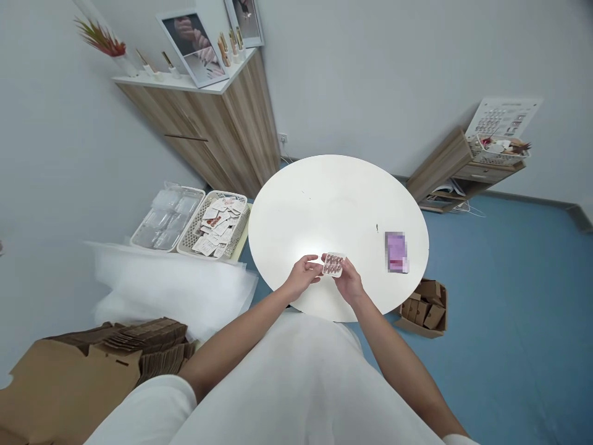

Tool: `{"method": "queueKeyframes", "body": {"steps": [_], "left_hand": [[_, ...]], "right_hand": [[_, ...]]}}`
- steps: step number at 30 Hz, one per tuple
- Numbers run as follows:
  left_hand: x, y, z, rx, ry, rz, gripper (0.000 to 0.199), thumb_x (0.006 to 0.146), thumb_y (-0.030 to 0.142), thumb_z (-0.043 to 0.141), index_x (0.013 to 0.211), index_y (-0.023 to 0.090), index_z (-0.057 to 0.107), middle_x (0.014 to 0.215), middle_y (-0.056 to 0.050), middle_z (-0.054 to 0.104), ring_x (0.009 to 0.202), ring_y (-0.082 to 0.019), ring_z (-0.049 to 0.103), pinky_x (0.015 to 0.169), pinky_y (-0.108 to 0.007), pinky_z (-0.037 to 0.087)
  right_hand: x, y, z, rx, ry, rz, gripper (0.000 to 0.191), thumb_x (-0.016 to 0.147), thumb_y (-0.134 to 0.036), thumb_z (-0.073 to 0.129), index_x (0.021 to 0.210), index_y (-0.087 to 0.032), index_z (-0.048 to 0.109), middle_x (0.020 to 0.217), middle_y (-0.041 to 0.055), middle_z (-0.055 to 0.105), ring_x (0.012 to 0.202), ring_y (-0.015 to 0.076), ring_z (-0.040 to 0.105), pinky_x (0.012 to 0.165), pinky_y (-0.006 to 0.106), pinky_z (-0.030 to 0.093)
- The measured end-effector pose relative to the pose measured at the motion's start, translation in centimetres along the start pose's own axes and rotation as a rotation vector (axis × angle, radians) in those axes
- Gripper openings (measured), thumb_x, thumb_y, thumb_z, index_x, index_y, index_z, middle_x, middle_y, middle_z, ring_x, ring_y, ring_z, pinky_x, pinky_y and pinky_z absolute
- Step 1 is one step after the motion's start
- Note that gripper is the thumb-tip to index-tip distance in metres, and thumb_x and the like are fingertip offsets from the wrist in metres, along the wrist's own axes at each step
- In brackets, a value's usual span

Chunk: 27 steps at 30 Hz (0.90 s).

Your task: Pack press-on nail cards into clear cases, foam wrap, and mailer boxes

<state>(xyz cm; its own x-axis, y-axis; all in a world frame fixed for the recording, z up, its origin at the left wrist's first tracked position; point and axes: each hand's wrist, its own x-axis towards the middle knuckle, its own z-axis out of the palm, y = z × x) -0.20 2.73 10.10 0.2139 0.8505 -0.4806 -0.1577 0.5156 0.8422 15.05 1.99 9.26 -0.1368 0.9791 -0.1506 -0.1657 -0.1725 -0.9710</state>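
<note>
Pack (332,264), small and white, bearing reddish-brown oval pieces (333,260) in rows, is located over the near part of the round white desk (333,198). Right hand (351,284) grips it at its right edge. Left hand (306,273) is at the opposite edge, fingers moderately parted and curved toward the pack; whether the fingertips make contact cannot be told.

On the right part of the desk lies a purple item (397,250), its surface blurred and its details unreadable. A small dark mark or object (377,228) shows just beyond it; its nature cannot be determined.

Left of the desk, two white baskets stand side by side: the nearer one (189,239) contains loose printed cards (217,230), the farther one (200,199) clear plastic packaging (169,216). In front of them lie translucent white sheets (176,278), with brown cardboard (92,383) nearer the wearer.

Right of the desk, an uncovered carton (422,330) holds smaller brown boxes (433,315) on the blue floor (500,309). A wood-grain cabinet (204,133) stands beyond the baskets, with a picture frame (194,49) on top.
</note>
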Motion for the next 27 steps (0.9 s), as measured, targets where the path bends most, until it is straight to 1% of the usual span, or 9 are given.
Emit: {"method": "queueKeyframes", "body": {"steps": [3,6,12,14,16,19,21,23,27], "left_hand": [[-0.1,0.1,1.1,-0.113,-0.067,-0.098,0.049,0.065,0.028,0.071,0.107,0.017,0.048,0.084,-0.006,0.063,0.076,-0.013,0.061,0.075,-0.033,0.048],[-0.1,0.4,1.7,-0.131,-0.091,-0.13,0.051,0.061,0.025,0.074,0.104,0.017,0.048,0.078,-0.004,0.062,0.072,-0.011,0.06,0.071,-0.03,0.047],[-0.1,0.6,2.1,-0.102,-0.07,-0.101,0.048,0.057,0.025,0.076,0.097,0.016,0.051,0.068,0.001,0.059,0.062,-0.008,0.056,0.064,-0.025,0.045],[0.0,0.5,2.1,-0.098,-0.046,-0.091,0.046,0.057,0.026,0.076,0.095,0.016,0.052,0.066,0.002,0.058,0.061,-0.008,0.055,0.063,-0.024,0.044],[0.0,0.4,2.0,-0.106,-0.019,-0.081,0.044,0.056,0.027,0.076,0.093,0.017,0.053,0.066,0.003,0.056,0.061,-0.007,0.055,0.062,-0.023,0.044],[0.2,0.2,1.9,-0.106,0.006,-0.074,0.041,0.057,0.028,0.075,0.09,0.017,0.054,0.066,0.003,0.055,0.063,-0.008,0.055,0.063,-0.024,0.044],[0.2,0.0,1.9,-0.079,0.023,-0.064,0.041,0.056,0.029,0.075,0.091,0.017,0.055,0.067,0.003,0.055,0.063,-0.008,0.055,0.063,-0.024,0.045],[0.2,-0.2,1.9,-0.035,0.031,-0.045,0.042,0.057,0.029,0.075,0.093,0.018,0.056,0.067,0.003,0.054,0.063,-0.008,0.055,0.063,-0.025,0.045],[0.0,-0.7,2.0,0.053,0.005,-0.006,0.045,0.061,0.031,0.072,0.101,0.019,0.056,0.071,0.002,0.053,0.066,-0.009,0.056,0.065,-0.026,0.045]], "right_hand": [[-0.6,0.1,-1.0,-0.003,-0.051,-0.001,0.052,0.08,-0.053,0.031,0.112,-0.018,0.05,0.111,0.0123,0.06,0.096,0.0271,0.058,0.077,0.044,0.045],[-1.0,0.2,-1.7,0.056,-0.095,0.018,0.057,0.078,-0.056,0.029,0.113,-0.017,0.05,0.11,0.0128,0.06,0.095,0.0276,0.058,0.077,0.045,0.045],[-1.6,1.1,-3.6,0.078,0.009,0.04,0.042,0.076,-0.053,0.043,0.102,-0.022,0.05,0.1,0.0089,0.062,0.088,0.0237,0.06,0.073,0.04,0.047],[-1.9,1.2,-4.2,0.046,0.057,0.031,0.043,0.074,-0.05,0.05,0.108,-0.024,0.046,0.105,0.0083,0.059,0.088,0.0215,0.06,0.074,0.039,0.048],[-2.4,1.1,-4.7,-0.028,0.082,0.001,0.054,0.07,-0.044,0.059,0.117,-0.027,0.039,0.114,0.0086,0.054,0.089,0.0197,0.06,0.077,0.039,0.048],[-3.1,0.6,-5.2,-0.22,0.044,-0.068,0.068,0.064,-0.035,0.067,0.123,-0.031,0.033,0.129,0.0095,0.042,0.092,0.0192,0.058,0.084,0.042,0.045],[-3.4,0.3,-5.3,-0.351,0.006,-0.116,0.065,0.064,-0.031,0.067,0.122,-0.031,0.037,0.136,0.0091,0.033,0.095,0.02,0.057,0.086,0.044,0.044],[-3.5,0.0,-5.3,-0.438,-0.023,-0.149,0.057,0.066,-0.03,0.066,0.118,-0.03,0.043,0.139,0.0087,0.03,0.095,0.0205,0.057,0.086,0.044,0.044],[-3.5,0.0,-5.4,-0.477,-0.027,-0.171,0.043,0.068,-0.029,0.063,0.109,-0.027,0.051,0.133,0.0085,0.039,0.088,0.0187,0.059,0.082,0.041,0.047]]}}
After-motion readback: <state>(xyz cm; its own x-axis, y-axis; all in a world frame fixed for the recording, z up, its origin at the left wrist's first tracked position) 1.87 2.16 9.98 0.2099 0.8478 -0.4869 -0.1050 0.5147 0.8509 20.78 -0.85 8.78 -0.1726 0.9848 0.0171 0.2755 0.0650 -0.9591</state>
